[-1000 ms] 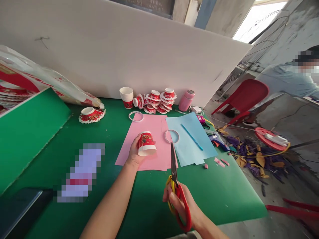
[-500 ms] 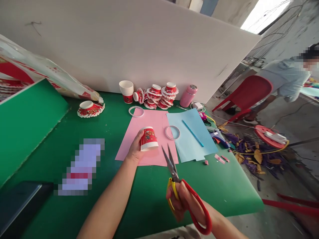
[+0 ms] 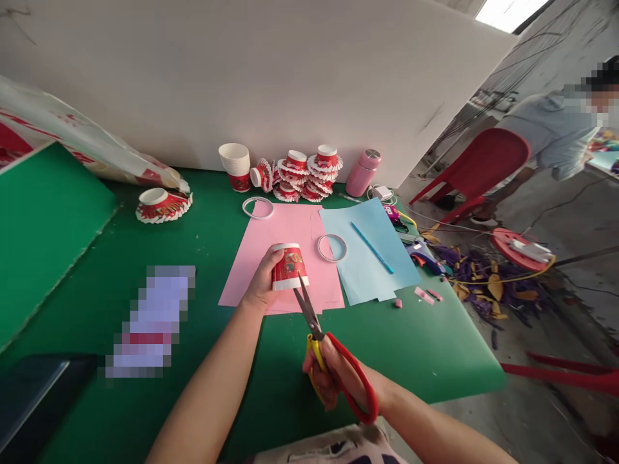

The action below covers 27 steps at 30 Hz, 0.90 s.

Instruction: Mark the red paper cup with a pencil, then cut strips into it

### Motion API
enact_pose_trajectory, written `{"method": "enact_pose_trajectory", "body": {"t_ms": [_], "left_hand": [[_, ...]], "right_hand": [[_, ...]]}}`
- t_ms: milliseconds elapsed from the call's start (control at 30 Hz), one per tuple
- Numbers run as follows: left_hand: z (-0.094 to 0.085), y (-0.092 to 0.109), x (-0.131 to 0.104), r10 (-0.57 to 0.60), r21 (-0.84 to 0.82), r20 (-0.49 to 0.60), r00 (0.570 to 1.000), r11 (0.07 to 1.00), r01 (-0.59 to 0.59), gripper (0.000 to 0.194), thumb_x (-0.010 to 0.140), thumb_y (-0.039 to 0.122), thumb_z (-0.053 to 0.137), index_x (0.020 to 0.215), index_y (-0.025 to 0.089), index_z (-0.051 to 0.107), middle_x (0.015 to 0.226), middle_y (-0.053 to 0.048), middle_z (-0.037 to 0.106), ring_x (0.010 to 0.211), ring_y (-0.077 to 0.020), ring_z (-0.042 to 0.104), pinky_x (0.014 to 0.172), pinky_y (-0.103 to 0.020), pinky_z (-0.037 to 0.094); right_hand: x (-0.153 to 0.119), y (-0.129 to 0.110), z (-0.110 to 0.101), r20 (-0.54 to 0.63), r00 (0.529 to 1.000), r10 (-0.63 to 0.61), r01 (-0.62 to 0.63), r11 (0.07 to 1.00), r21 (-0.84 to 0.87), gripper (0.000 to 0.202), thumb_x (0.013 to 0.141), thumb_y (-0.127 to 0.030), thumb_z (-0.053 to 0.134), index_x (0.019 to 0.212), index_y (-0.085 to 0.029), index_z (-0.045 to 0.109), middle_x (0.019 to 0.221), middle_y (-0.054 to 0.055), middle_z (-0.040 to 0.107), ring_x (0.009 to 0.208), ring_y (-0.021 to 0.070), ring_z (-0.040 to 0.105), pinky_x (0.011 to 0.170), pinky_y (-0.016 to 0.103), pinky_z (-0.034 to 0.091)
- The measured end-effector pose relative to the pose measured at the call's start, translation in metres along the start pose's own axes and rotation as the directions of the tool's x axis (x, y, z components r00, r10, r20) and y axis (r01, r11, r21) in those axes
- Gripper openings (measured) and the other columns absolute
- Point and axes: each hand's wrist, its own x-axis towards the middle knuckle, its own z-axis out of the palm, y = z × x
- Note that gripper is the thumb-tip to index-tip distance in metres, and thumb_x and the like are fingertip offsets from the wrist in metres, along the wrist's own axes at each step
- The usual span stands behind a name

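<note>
A red paper cup [image 3: 289, 264] with a printed picture and a white rim is held tilted in my left hand [image 3: 262, 281], over pink paper [image 3: 246, 263]. My right hand [image 3: 333, 374] grips scissors [image 3: 355, 380] with red and yellow handles. Their slightly parted blades reach the cup's white rim, one tip in front of the cup's wall and the other near the lower edge. Blue paper [image 3: 360, 280] bearing a blue pen [image 3: 371, 247] lies to the right. One tape ring [image 3: 319, 247] overlaps both papers, and another [image 3: 244, 209] sits at the pink paper's upper left corner.
Along the white board stand stacked cups [image 3: 235, 169], several fringed cups [image 3: 296, 169] and a pink bottle [image 3: 363, 173]. A fringed cup [image 3: 163, 206] sits left on the green table [image 3: 193, 245]. Glue gun [image 3: 428, 258] lies right. A person [image 3: 541, 135] sits beyond by a red chair [image 3: 498, 161].
My right hand has moved left and up, bringing the scissors from beside the cup to its rim. The blades are a little closer together. The camera view has shifted slightly.
</note>
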Motion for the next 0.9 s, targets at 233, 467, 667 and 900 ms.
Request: {"method": "enact_pose_trajectory", "body": {"t_ms": [233,467,667,900], "left_hand": [[0.002,0.0,-0.002,0.02,0.043,0.01,1.0,0.999,-0.021,0.033,0.068,0.037,0.073,0.092,0.018,0.059,0.086,-0.005,0.067,0.076,-0.0219,0.067,0.07,-0.036,0.053],[0.002,0.0,-0.003,0.034,0.065,0.009,0.999,0.997,-0.035,0.032,0.069,0.037,0.072,0.091,0.019,0.058,0.086,-0.005,0.067,0.078,-0.0225,0.067,0.07,-0.037,0.053],[0.004,0.0,-0.003,0.035,0.072,0.011,0.999,0.997,-0.035,0.033,0.068,0.038,0.073,0.09,0.019,0.057,0.085,-0.004,0.067,0.077,-0.0222,0.067,0.069,-0.036,0.053],[0.003,0.0,-0.003,0.038,0.088,0.012,0.999,0.995,-0.039,0.034,0.068,0.039,0.072,0.091,0.019,0.056,0.085,-0.004,0.066,0.077,-0.0225,0.066,0.069,-0.037,0.052]], "right_hand": [[0.009,0.003,0.003,0.004,0.999,-0.039,0.038,0.999,0.02,0.071,0.069,-0.086,0.042,0.083,-0.017,0.052,0.057,-0.007,0.04,0.044,0.0068,0.039,0.046,0.023,0.04],[0.014,-0.001,0.007,-0.027,0.999,-0.038,0.039,0.998,0.043,0.075,0.064,-0.089,0.044,0.082,-0.016,0.052,0.057,-0.007,0.04,0.043,0.0065,0.038,0.045,0.023,0.04],[0.02,0.002,0.01,-0.045,0.999,-0.031,0.033,0.998,0.058,0.077,0.062,-0.09,0.043,0.08,-0.016,0.052,0.054,-0.007,0.039,0.043,0.0065,0.036,0.045,0.024,0.041],[0.022,0.003,0.008,-0.038,0.999,-0.032,0.035,0.997,0.073,0.076,0.062,-0.089,0.044,0.08,-0.016,0.053,0.055,-0.007,0.04,0.043,0.0064,0.036,0.044,0.023,0.041]]}}
